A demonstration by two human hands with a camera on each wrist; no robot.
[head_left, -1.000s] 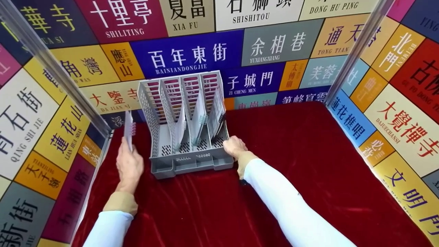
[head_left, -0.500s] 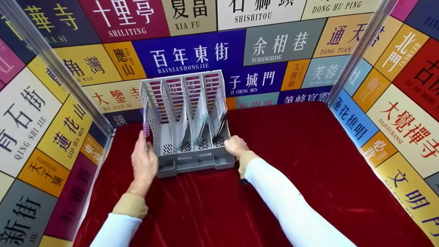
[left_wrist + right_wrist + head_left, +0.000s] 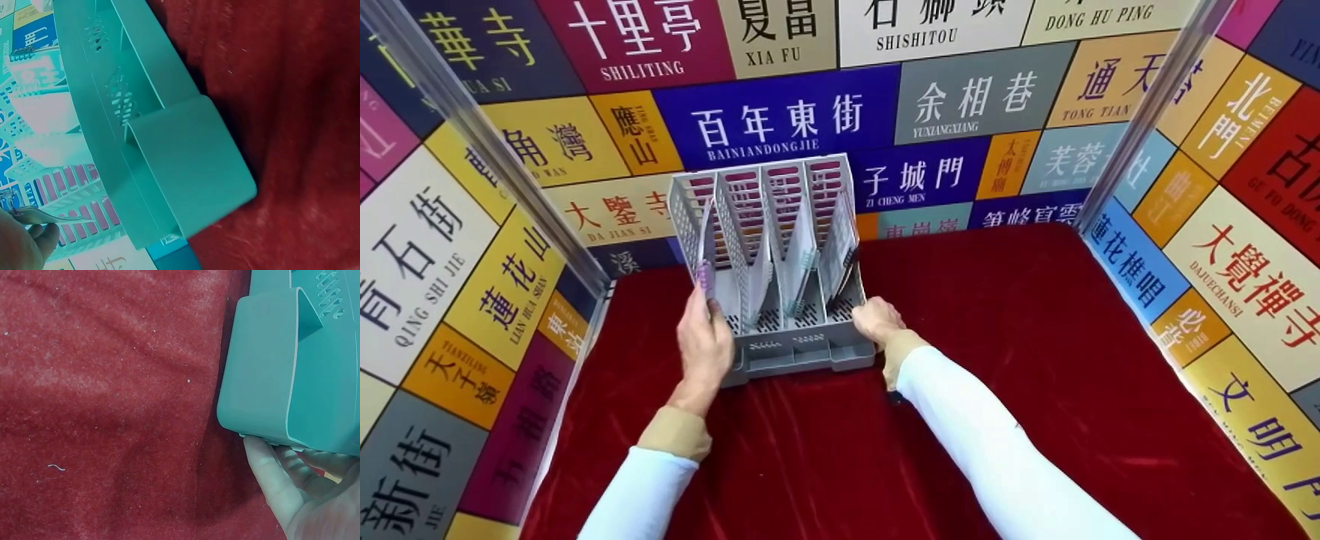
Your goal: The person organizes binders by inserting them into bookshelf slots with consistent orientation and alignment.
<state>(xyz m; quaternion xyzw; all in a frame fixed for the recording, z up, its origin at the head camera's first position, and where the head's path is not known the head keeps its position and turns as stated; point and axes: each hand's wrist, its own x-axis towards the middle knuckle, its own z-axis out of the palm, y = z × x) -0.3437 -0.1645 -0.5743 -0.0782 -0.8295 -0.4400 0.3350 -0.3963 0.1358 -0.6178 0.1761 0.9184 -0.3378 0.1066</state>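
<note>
A grey file organizer (image 3: 795,352) with upright dividers stands against the back wall. My left hand (image 3: 706,341) pinches a thin spiral-bound notebook (image 3: 706,240) with a purple coil, held upright at the leftmost compartment. In the left wrist view, the thumb and fingers grip the edge of this notebook (image 3: 42,216) beside the slotted wall. My right hand (image 3: 877,321) holds the organizer by its lower right side; in the right wrist view, the fingers (image 3: 270,472) meet the underside of that corner. Other spiral notebooks (image 3: 801,259) lean in the remaining compartments.
Dark red velvet cloth (image 3: 997,315) covers the tabletop. Sign-printed panels (image 3: 780,120) enclose the back and both sides, with clear corner posts (image 3: 1147,112) between them. Shallow front trays (image 3: 185,163) run along the organizer's base.
My left hand has moved right with the notebook, from outside the organizer into its leftmost compartment. My right hand has stayed at the organizer's right side.
</note>
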